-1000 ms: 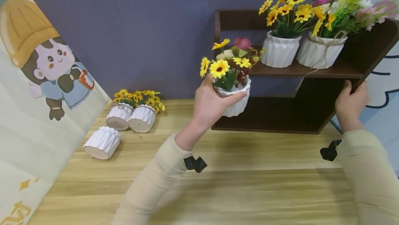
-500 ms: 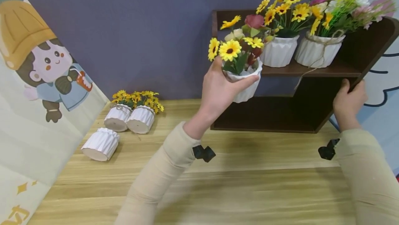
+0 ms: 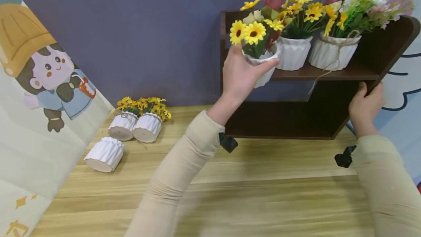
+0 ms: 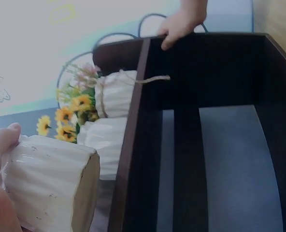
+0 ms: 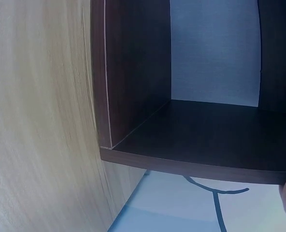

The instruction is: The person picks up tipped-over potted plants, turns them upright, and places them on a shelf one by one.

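My left hand (image 3: pixel 241 74) grips a white pleated flower pot (image 4: pixel 46 179) by its rim, thumb on the near side. Yellow daisies and a dusky red rose (image 3: pixel 273 2) rise from it. The pot is held in the air before the left end of the upper shelf (image 3: pixel 348 74), slightly tilted. On that shelf stand a white pot of yellow daisies (image 3: pixel 294 54) and a twine-tied pot of mixed flowers (image 3: pixel 333 52). My right hand (image 3: pixel 366 107) holds the right side panel of the dark brown rack (image 3: pixel 279 129); in the right wrist view only a bit of that hand shows.
On the wooden table (image 3: pixel 263 200), at the left, two white pots with small yellow flowers (image 3: pixel 147 127) lie tipped over. Another white pot (image 3: pixel 104 155) lies on its side in front of them. A dark blue-grey wall (image 3: pixel 148 39) stands behind the rack.
My left hand has raised the flower pot and carried it right, from in front of the rack's lower part to the upper shelf's height. The right hand keeps its hold on the side panel.
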Tool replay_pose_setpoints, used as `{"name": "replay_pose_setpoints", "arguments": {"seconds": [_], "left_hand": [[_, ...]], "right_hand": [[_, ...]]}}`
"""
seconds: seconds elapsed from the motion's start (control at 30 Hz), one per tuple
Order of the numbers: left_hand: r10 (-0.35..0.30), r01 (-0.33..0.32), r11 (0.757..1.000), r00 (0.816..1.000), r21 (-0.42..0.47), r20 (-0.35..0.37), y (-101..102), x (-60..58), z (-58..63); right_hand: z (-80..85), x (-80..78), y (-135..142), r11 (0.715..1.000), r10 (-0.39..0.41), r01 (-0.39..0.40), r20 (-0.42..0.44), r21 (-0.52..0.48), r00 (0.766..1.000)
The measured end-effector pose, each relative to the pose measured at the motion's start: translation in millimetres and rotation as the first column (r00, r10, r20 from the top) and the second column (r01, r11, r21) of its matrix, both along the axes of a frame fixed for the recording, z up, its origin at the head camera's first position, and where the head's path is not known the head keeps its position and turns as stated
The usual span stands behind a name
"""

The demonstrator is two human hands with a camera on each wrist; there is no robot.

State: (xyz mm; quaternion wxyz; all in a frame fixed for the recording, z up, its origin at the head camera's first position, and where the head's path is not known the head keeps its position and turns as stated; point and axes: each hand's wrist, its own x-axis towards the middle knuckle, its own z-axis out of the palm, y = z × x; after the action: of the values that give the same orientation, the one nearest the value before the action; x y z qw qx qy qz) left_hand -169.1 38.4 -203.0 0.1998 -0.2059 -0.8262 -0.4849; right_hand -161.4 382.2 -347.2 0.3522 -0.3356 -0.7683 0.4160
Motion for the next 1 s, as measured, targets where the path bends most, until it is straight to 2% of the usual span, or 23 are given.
{"name": "replay_pose_setpoints", "arguments": {"seconds": [0.2,0.5,0.77,1.0], "left_hand": [[0.066,-0.065,0.997,0.997,-0.041,0.032,11.9,-19.4,4.4],[0.097,-0.094,0.995,0.987,-0.027,0.129,21.7,-41.7,6.0],[0.133,-0.139,0.990,0.977,0.029,0.164,28.3,-58.6,-8.9],[0.118,-0.130,0.989,0.983,0.074,0.144,36.8,-69.1,-15.8]], "right_hand": [[-1.8,-0.8,-0.3,1.000,0.013,-0.013,-0.001,0.014,1.000],[-1.8,-1.9,2.1,1.000,-0.016,0.016,-0.024,0.011,1.000],[-1.8,-2.1,1.3,1.000,0.011,-0.011,-0.017,-0.001,1.000],[-2.4,-1.8,2.1,1.000,-0.019,0.020,-0.038,0.012,0.999]]}}
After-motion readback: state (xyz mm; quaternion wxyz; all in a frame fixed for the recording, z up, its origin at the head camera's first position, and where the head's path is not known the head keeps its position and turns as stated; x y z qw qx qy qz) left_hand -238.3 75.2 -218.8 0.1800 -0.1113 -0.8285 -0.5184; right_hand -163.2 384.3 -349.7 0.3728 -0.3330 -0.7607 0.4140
